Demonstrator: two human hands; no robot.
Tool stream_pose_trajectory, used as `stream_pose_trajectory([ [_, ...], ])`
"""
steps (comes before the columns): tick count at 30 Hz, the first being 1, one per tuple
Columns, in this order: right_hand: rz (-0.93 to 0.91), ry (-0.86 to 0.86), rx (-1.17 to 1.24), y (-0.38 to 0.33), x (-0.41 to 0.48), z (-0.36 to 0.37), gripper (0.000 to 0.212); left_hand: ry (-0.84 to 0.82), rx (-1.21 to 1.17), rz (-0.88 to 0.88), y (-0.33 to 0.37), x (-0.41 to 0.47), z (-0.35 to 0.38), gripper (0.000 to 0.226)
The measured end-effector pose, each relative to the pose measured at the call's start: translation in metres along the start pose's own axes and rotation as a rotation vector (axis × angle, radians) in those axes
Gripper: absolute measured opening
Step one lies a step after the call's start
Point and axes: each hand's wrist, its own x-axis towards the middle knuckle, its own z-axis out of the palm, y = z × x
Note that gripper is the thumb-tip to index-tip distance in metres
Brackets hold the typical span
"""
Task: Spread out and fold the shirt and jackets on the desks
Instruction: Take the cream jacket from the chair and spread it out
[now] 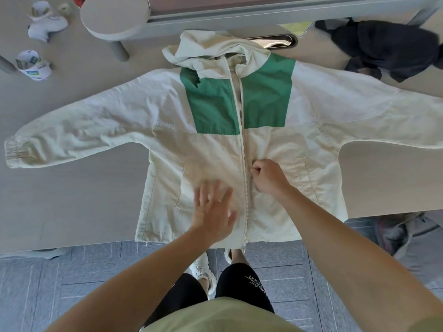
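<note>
Jacket [215, 149], one, cream with two green chest panels [211, 101] [266, 94], lies face up and spread flat on a pale desk [72, 200], its hem hanging just over the near edge. Its two sleeves stretch outward, one to the person's left [72, 135] with the elastic cuff in view, the other to the right [383, 116] running out of the picture. The hood [211, 51] is crumpled at the far end, and a single zip [243, 130] runs closed down the middle. The person's left hand [213, 212], blurred, rests flat on the lower front with fingers spread and straight, gripping nothing. The right hand [269, 177] sits just right of the zip with fingers curled in a tight pinch on the jacket; whether it has the cloth or the zip pull cannot be told. Wrinkles radiate from that pinch. On the far right of the desk lies one dark garment [388, 49], heaped and apart from the jacket. One grey garment [412, 238] lies below the desk edge at the right. Two crumpled white items [45, 20] [33, 65] sit at the far left, near one round stool [115, 16]. Two white shoes [203, 269] [233, 254] show on the grey tiled floor [72, 283].
</note>
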Motion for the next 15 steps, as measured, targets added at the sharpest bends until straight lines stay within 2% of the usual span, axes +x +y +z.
stream_pose_trajectory([
  [2,0.017,0.003,0.006,-0.006,-0.006,-0.004,0.035,-0.05,-0.004,-0.124,-0.014,0.005,0.001,0.074],
  [6,0.057,0.077,0.075,-0.011,-0.017,-0.011,0.025,0.082,-0.143,-0.322,-0.055,0.008,-0.007,0.074],
  [9,0.125,-0.003,-0.208,-0.014,-0.023,-0.009,0.019,0.213,-0.188,-0.51,-0.089,-0.003,-0.012,0.069],
  [11,0.13,0.004,-0.396,-0.023,-0.027,0.001,0.031,0.224,-0.186,-0.601,-0.109,-0.013,-0.013,0.063],
  [12,0.076,0.027,-0.438,-0.03,-0.03,0.008,0.037,0.213,-0.199,-0.631,-0.118,-0.018,-0.013,0.056],
  [15,-0.249,0.032,-0.526,-0.057,-0.038,0.039,0.051,0.183,-0.235,-0.607,-0.137,-0.027,-0.013,0.032],
])
